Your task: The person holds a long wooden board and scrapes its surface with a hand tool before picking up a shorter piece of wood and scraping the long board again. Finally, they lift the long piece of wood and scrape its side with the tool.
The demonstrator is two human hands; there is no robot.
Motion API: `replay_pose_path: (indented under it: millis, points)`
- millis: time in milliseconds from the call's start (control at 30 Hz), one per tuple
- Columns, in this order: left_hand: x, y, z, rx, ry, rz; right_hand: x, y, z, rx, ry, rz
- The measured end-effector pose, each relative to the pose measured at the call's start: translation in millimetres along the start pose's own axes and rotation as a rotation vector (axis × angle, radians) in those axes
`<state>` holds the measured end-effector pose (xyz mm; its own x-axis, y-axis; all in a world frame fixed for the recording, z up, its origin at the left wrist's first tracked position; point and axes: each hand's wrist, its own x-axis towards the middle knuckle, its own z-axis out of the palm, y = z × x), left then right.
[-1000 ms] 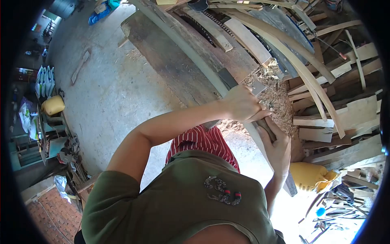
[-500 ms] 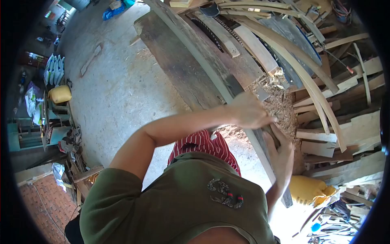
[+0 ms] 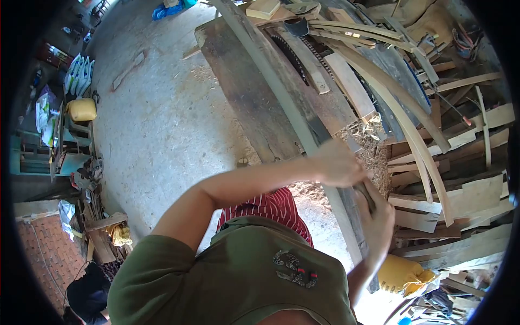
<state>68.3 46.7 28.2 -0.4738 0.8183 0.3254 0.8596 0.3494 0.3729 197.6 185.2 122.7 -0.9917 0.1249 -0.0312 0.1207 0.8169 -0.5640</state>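
Note:
A long wooden beam (image 3: 273,81) runs from the top of the view down past my right side. Over the beam is my left hand (image 3: 338,162), its fingers closed and slightly blurred, reaching across to my right hand. My right hand (image 3: 379,219) lies just below it along the beam's right side, fingers wrapped round a narrow grey-brown piece (image 3: 365,196). That piece mostly hides in the grip, and its kind cannot be made out. Both hands meet near its upper end, so whatever my left fingers hold is covered.
A workbench (image 3: 238,86) carries boards and a dark chain (image 3: 292,59). Wood shavings (image 3: 374,157) heap beside my hands. Curved strips (image 3: 403,103) and stacked offcuts (image 3: 476,200) fill the right. A yellow sack (image 3: 403,273) lies lower right; another person (image 3: 89,295) is at lower left.
The view has shifted slightly, so the bench appears further right and lower. My hands stay together over the beam. More of the other person shows at lower left.

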Motion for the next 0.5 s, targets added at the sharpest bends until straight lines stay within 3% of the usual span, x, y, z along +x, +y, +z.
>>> replay_pose_path:
  millis: [133, 200, 333, 433, 500]
  points:
    - [4, 26, -8, -0.072, 0.072, 0.059, -16, 14, -8, 0.150, 0.074, -0.108]
    - [-4, 4, -26, -0.085, -0.139, 0.033, -7, -12, 5, 0.089, 0.075, -0.018]
    - [-22, -68, -36, 0.100, 0.040, 0.148, 34, -57, 50, -0.082, 0.155, -0.131]
    - [-21, -68, -48, -0.100, 0.011, 0.048, 29, -68, 36, -0.058, 0.062, 0.058]
    - [-13, -44, -53, -0.157, -0.188, 0.051, 14, -58, 23, -0.059, 0.075, 0.050]
